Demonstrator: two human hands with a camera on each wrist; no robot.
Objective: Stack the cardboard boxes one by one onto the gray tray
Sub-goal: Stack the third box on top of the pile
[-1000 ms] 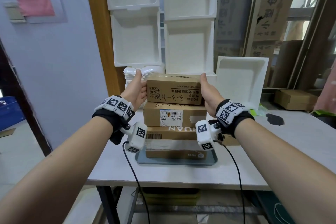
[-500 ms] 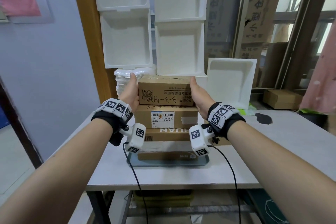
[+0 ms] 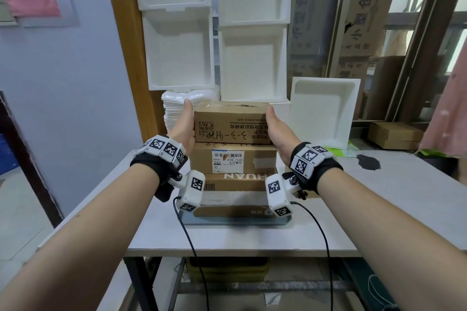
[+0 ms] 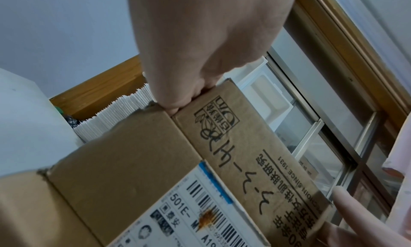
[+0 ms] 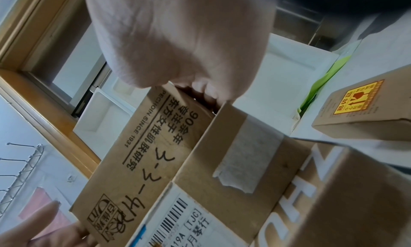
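Boxes (image 3: pixel 233 159) stacked on tray (image 3: pixel 235 221)

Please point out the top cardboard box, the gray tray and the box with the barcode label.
top cardboard box (image 3: pixel 231 124): head view, front face.
gray tray (image 3: pixel 235 221): head view, front rim.
box with the barcode label (image 3: pixel 260 153): head view, bare front face.

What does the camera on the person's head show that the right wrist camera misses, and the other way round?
Only the head view shows the flat gray tray under the stack, the white table, and both wrists with their black-and-white marker bands.

Only the right wrist view shows a small brown cardboard box with a yellow and red sticker lying off to the side, and the right hand's fingers on the end of the top box.

Both show the top cardboard box with handwritten black marks held between the left hand and right hand, resting on the barcode-labelled cardboard box.
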